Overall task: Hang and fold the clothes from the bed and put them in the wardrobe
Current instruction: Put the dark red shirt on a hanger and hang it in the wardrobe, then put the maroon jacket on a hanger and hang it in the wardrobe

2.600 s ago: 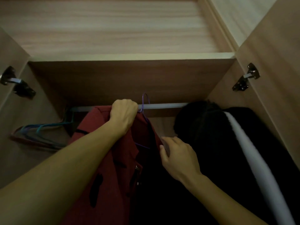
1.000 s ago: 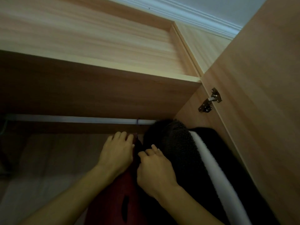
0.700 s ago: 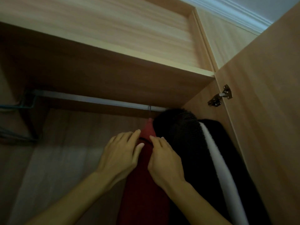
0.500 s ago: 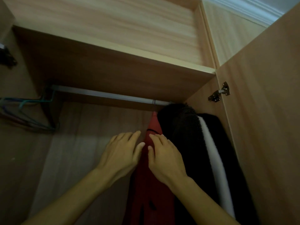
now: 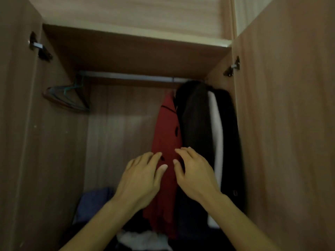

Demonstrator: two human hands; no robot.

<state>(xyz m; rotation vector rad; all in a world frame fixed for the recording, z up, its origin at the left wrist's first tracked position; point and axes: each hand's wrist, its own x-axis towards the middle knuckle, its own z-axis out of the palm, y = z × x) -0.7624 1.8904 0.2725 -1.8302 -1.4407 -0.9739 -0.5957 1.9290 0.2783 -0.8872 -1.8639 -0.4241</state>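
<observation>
Red coat (image 5: 166, 134): hung from the rail (image 5: 126, 76), below its right part, edge-on to the camera; pressed against the dark garments (image 5: 195, 115) filling the rail's right end.
Left hand (image 5: 139, 182): well below the rail, in front of the coat's left side; fingers (image 5: 155, 156) spread and slack, grasping nothing.
Right hand (image 5: 195, 176): level with the left hand, below the rail's right part, where the coat meets the dark garments; fingers loose, released. Cannot tell whether the tips touch the cloth.
Step, as judged: coat hung, neither hand holding it; the rest of the clothes presumably on the bed, out of view.
Handling: thick, soft cloth by the look, probably weighty for a garment; limp, keeping only the shape its hanger lends; neither fragile nor slippery, though liable to slide off a thin hanger if tugged sideways.
Where to take hold: at the hanger's neck just under the rail (hardly made out here) for sliding along; at the shoulders for straightening; not by the hem alone.
Spare hangers (image 5: 67, 98): bunched at the rail's left end, handy for the next garment.
White strip (image 5: 216, 127): among the dark garments, below the rail's right end.
Far below the rail: blue cloth (image 5: 96, 201) to the left, white cloth (image 5: 143, 240) lower and nearer the camera, both crumpled.
Above the rail: a wooden shelf (image 5: 136, 35).
Room: wardrobe (image 5: 123, 133) of wood-grain board, both doors swung open, a hinge (image 5: 232, 67) beyond the rail's right end; dim light, slight blur.
</observation>
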